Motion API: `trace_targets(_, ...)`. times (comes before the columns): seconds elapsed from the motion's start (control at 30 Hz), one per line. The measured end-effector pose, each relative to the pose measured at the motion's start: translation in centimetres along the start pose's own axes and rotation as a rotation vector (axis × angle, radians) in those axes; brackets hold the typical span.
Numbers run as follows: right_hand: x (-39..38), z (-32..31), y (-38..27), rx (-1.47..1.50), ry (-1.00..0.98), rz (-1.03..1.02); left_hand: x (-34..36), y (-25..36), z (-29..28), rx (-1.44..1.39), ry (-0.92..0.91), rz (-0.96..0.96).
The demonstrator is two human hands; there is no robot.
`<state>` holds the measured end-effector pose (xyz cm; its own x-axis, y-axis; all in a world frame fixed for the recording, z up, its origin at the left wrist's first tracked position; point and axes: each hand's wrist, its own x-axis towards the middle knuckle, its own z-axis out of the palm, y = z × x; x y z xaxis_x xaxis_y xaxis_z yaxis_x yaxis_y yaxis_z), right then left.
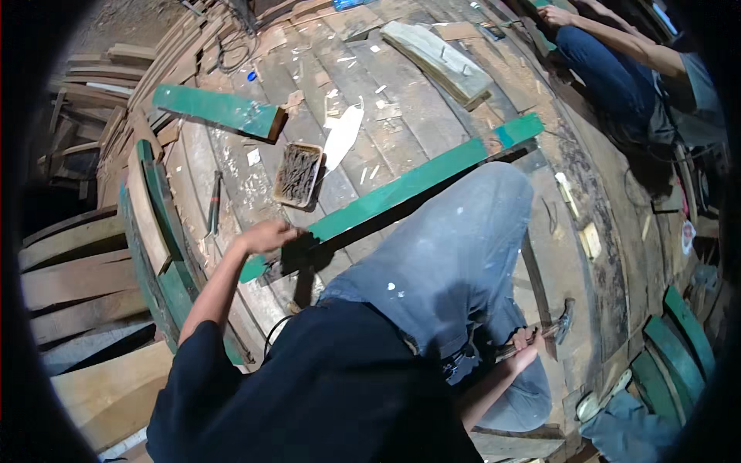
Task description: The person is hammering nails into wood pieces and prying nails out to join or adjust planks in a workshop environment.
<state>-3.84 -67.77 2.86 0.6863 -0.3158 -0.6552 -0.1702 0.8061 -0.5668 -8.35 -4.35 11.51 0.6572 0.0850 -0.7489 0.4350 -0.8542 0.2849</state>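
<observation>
My left hand (268, 235) reaches out and grips the near end of a long green-painted plank (401, 187) that runs diagonally across the wooden floor and passes under my raised knee in grey trousers (455, 247). At the lower right, my right hand (526, 341) is closed on the wooden handle of a claw hammer (562, 322), held low beside my leg. A small brown tray of dark nails (298, 174) sits just beyond my left hand.
A short green board (218, 109) lies at the upper left, stacked curved planks (85, 278) at the left, green planks (675, 351) at the lower right. A pale plank (438, 60) lies ahead. Another person in blue trousers (617, 65) sits at the upper right.
</observation>
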Motion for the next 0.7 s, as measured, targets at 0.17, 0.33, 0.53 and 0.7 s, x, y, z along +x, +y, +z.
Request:
trace_targets(0.17,-0.6,1.4,-0.9,0.098,0.026,0.097,-4.6,-5.0,4.1,0.126,-0.009,-0.079)
trace_targets(0.33,-2.4,2.1,-1.3,-0.023,0.074,-0.051,-4.1,-5.6,2.7,0.231,0.016,-0.096)
trace_targets(0.53,0.7,-2.3,2.2,-0.199,0.121,-0.066,-3.5,-6.6,4.9,0.178,0.065,-0.057)
trace_targets(0.7,-1.1,-0.4,1.0,-0.107,-0.017,-0.180,-2.0,1.5,0.4,0.211,-0.245,-0.081)
